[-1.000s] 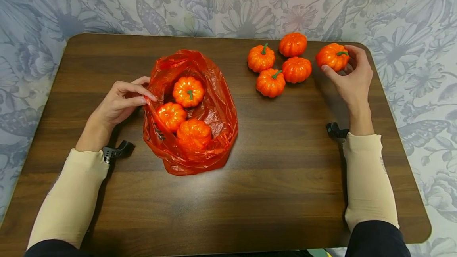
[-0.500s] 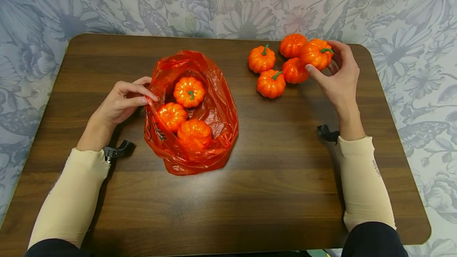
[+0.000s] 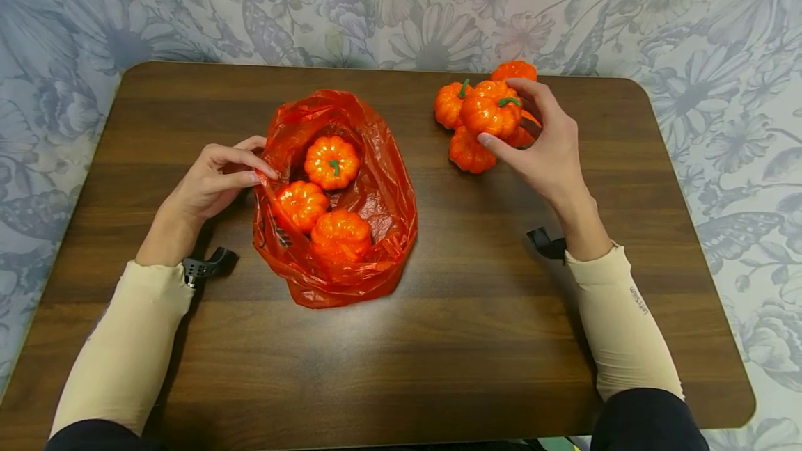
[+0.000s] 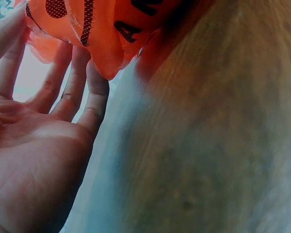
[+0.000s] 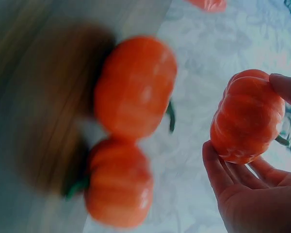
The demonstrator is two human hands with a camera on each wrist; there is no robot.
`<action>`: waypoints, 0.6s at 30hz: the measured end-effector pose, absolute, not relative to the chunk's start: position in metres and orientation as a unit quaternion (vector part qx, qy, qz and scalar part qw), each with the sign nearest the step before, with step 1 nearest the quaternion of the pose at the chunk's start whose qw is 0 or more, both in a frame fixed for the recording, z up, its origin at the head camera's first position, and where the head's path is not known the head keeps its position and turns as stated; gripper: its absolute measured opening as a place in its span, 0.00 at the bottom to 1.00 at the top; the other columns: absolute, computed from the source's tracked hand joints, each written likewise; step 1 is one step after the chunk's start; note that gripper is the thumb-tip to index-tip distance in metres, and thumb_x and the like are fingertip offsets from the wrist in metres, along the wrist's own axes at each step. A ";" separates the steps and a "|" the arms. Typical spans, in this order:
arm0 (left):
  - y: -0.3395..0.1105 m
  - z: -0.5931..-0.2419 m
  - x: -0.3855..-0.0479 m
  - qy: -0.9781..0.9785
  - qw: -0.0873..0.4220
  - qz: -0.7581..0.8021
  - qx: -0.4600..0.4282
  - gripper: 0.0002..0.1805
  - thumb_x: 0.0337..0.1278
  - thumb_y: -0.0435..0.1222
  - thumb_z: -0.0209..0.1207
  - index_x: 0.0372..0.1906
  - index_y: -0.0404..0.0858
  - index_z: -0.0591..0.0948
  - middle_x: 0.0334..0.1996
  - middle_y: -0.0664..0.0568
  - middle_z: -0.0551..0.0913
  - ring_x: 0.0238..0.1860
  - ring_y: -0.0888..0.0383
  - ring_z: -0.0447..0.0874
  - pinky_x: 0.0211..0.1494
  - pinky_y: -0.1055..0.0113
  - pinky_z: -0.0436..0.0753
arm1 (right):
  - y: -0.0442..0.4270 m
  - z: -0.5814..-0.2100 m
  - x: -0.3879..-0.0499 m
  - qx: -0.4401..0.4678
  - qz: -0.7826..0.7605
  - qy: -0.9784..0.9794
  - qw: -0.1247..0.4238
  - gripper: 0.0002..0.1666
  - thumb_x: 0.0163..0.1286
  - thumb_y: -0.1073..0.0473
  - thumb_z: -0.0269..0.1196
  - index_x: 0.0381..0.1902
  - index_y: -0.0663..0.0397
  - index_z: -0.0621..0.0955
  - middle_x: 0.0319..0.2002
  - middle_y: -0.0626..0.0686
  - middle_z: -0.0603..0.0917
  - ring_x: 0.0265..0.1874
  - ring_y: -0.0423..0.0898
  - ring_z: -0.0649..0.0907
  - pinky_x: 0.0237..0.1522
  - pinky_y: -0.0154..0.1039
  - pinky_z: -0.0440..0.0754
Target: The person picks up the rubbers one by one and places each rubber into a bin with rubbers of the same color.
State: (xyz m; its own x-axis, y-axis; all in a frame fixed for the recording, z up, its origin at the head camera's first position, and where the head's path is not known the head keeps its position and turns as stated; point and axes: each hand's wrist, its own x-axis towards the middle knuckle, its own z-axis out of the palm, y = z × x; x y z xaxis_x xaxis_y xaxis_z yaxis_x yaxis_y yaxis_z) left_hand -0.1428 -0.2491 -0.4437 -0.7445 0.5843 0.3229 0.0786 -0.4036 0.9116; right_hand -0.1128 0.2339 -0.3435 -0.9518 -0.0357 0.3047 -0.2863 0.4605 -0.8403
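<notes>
So the right hand (image 3: 548,145) is carrying its pumpkin (image 3: 489,113) further left than a second ago: it was up by the tabletop's (image 3: 438,339) far right corner, and now it's hovering over the loose pumpkins (image 3: 470,152) near the far edge. The left hand (image 3: 216,179) and the red bag (image 3: 341,287) are pretty much staying put.

Right thumb and fingers are pinching the held pumpkin from opposite sides, green stem showing; the right wrist view is showing it apart from two loose ones. Four loose pumpkins are sitting bunched right of the far edge's middle, one mostly hiding behind the held pumpkin and hand.

Left thumb and forefinger are pinching the bag's left rim, while the other fingers are spreading slightly, tips going behind the printed plastic. The bag's sitting left of the tabletop's middle, with three more pumpkins (image 3: 332,159) lying inside.
</notes>
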 end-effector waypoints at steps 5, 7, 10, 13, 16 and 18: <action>-0.250 -0.445 -0.143 0.518 0.163 0.776 0.320 0.10 0.64 0.12 0.52 0.43 0.11 0.83 0.63 0.31 0.75 0.67 0.40 0.67 0.67 0.58 0.77 | 0.208 -0.340 -0.111 0.140 0.507 -0.844 0.108 0.41 0.58 0.66 0.79 0.69 0.62 0.76 0.64 0.54 0.82 0.62 0.44 0.82 0.65 0.38 0.80; -0.250 -0.445 -0.143 0.517 0.163 0.776 0.322 0.10 0.64 0.12 0.52 0.43 0.11 0.82 0.62 0.31 0.76 0.67 0.40 0.67 0.67 0.58 0.77 | 0.197 -0.339 -0.110 0.158 0.506 -0.842 0.102 0.41 0.58 0.66 0.79 0.69 0.63 0.76 0.64 0.55 0.82 0.62 0.45 0.82 0.66 0.41 0.80; -0.249 -0.444 -0.143 0.519 0.164 0.775 0.321 0.10 0.64 0.13 0.52 0.43 0.11 0.82 0.62 0.31 0.76 0.67 0.40 0.67 0.67 0.58 0.77 | 0.183 -0.338 -0.108 0.182 0.510 -0.836 0.094 0.42 0.58 0.67 0.79 0.69 0.64 0.75 0.63 0.57 0.82 0.63 0.45 0.82 0.67 0.45 0.80; -0.249 -0.443 -0.143 0.521 0.166 0.775 0.318 0.10 0.64 0.13 0.52 0.43 0.11 0.82 0.62 0.31 0.76 0.66 0.41 0.66 0.67 0.58 0.77 | 0.169 -0.337 -0.105 0.202 0.511 -0.831 0.082 0.43 0.58 0.66 0.79 0.69 0.64 0.75 0.64 0.57 0.82 0.64 0.44 0.81 0.66 0.46 0.81; -0.249 -0.443 -0.143 0.522 0.165 0.775 0.316 0.09 0.64 0.13 0.53 0.43 0.11 0.82 0.62 0.32 0.76 0.66 0.41 0.66 0.67 0.58 0.77 | 0.157 -0.335 -0.103 0.228 0.513 -0.824 0.070 0.43 0.58 0.66 0.79 0.69 0.65 0.75 0.63 0.60 0.82 0.64 0.46 0.82 0.66 0.46 0.81; -0.250 -0.443 -0.143 0.522 0.164 0.776 0.314 0.09 0.64 0.13 0.53 0.43 0.11 0.82 0.62 0.32 0.76 0.66 0.41 0.67 0.67 0.58 0.77 | 0.150 -0.334 -0.102 0.247 0.513 -0.820 0.063 0.43 0.58 0.67 0.79 0.70 0.67 0.74 0.63 0.61 0.82 0.63 0.49 0.82 0.66 0.46 0.81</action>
